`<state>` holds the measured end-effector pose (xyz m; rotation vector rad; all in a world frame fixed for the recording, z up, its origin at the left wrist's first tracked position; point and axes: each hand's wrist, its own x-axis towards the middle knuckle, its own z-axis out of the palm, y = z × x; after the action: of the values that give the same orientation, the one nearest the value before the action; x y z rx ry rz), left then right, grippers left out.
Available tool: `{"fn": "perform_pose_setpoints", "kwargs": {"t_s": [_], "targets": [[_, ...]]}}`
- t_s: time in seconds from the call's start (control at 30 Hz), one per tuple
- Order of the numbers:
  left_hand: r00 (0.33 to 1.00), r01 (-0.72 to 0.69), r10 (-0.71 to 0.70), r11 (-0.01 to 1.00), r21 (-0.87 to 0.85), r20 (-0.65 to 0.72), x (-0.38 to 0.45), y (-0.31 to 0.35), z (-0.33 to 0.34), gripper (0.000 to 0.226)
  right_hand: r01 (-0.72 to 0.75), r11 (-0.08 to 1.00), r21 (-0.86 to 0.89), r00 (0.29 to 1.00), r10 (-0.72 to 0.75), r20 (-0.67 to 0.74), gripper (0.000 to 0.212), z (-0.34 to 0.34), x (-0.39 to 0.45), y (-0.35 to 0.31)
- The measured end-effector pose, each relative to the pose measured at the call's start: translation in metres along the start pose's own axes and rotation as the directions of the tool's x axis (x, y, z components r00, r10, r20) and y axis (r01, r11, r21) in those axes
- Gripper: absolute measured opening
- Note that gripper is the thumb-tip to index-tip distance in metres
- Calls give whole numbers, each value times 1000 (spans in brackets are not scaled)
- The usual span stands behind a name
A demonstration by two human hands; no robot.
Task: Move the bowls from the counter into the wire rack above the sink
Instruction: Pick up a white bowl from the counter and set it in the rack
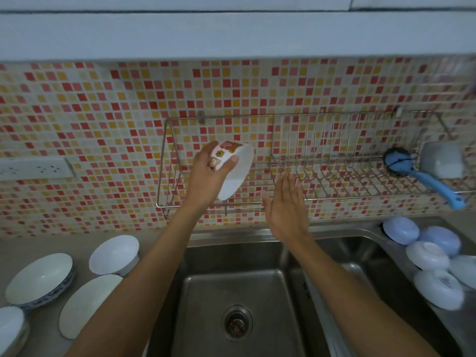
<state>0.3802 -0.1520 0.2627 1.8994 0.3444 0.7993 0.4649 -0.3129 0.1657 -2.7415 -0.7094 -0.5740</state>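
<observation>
My left hand [208,176] grips a white bowl with cartoon animal prints [235,168], tilted on its side over the left section of the wire rack [167,155] on the tiled wall. My right hand [287,207] is open with fingers spread, just right of the bowl and in front of the rack's lower rail, holding nothing. On the counter at left stand a white bowl [114,253], a stack of blue-rimmed bowls [41,279], an oval dish [87,305] and another white bowl [10,328] at the edge.
A steel sink [237,292] lies below the rack. Several upturned white and pale blue bowls [435,264] sit on the drainboard at right. A blue dish brush [422,176] and a grey container [441,159] rest in the rack's right end. A power strip [36,168] is on the left wall.
</observation>
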Motion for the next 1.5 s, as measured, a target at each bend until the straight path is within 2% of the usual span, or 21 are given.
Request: {"fn": "perform_pose_setpoints", "kwargs": {"t_s": [0.1, 0.17, 0.27, 0.33, 0.4, 0.67, 0.83, 0.97, 1.07, 1.17, 1.23, 1.37, 1.5], "targets": [[967, -245, 229, 956, 160, 111, 12, -5, 20, 66, -7, 1000, -11, 1000, 7, -12, 70, 6, 1, 0], [931, -348, 297, 898, 270, 215, 20, -17, 33, 72, 3, 1000, -11, 1000, -4, -29, 70, 7, 1, 1], [883, -455, 307, 748, 483, 356, 31, -39, 50, 81, 26, 1000, 6, 997, -26, -66, 71, 7, 0, 1], [840, -524, 292, 656, 544, 457, 36, -50, 58, 81, 25, 1000, 7, 997, -24, -79, 71, 6, 0, 1], [813, -559, 280, 619, 552, 510, 40, -56, 64, 81, 26, 1000, 5, 996, -26, -83, 71, 6, 0, 0], [840, -515, 244, 638, 573, 484, 42, -62, 72, 80, 6, 999, 34, 992, -2, -127, 67, 6, 0, -1], [849, -475, 223, 718, 509, 479, 37, -74, 69, 55, 5, 999, 50, 990, 2, -140, 65, 8, -1, -1], [847, -446, 193, 765, 464, 495, 29, -68, 66, 52, 1, 998, 65, 990, 8, -140, 66, 8, 0, -1], [880, -417, 222, 784, 460, 420, 18, -64, 58, 51, -1, 998, 60, 990, 9, -141, 67, 7, -1, -2], [883, -451, 287, 741, 498, 372, 1, -69, 46, 50, 3, 999, 52, 990, 4, -139, 67, 7, -1, -1], [857, -499, 281, 666, 555, 433, -5, -72, 42, 56, 2, 998, 62, 990, 6, -140, 68, 8, -1, -1], [845, -444, 57, 628, 639, 532, 4, -67, 47, 55, 2, 998, 68, 990, 7, -138, 65, 9, 0, 0], [816, -465, -33, 557, 688, 578, 19, -63, 56, 55, 10, 999, 36, 993, -5, -119, 65, 9, 0, 0]]}}
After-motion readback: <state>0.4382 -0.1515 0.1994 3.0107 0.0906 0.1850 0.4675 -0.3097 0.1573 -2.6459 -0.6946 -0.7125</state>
